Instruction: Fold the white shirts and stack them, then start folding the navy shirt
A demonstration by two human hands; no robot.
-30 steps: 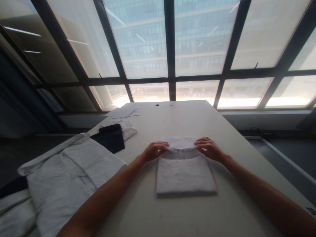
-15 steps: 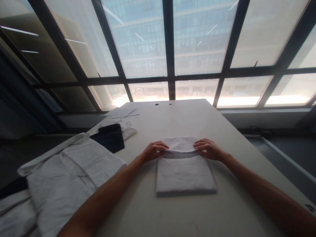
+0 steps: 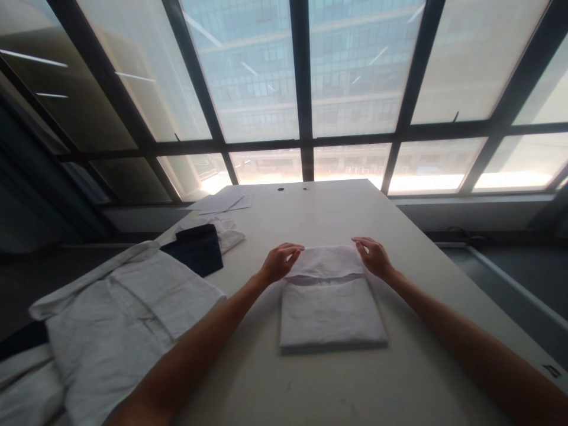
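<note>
A folded white garment [image 3: 332,316] lies flat on the table in front of me, squared into a neat rectangle. Its far part is a flap folded toward me, with a narrow dark gap along the flap's edge. My left hand [image 3: 281,261] hovers at the far left corner, thumb and fingers apart, holding nothing. At the opposite far corner is my right hand [image 3: 373,255], also open, its fingers stretched out beside the fabric. Whether either hand touches the cloth is hard to tell.
On the left, a large heap of white garments [image 3: 110,313] spreads over the table [image 3: 328,216]. Behind it lie a dark navy cloth [image 3: 202,248], a crumpled white cloth [image 3: 231,235] and sheets of paper [image 3: 224,203]. Tall windows [image 3: 261,77] stand beyond the table.
Both hands have let go of the flap's near edge and moved away to the far corners, fingers opening. The flap now lies flatter.
</note>
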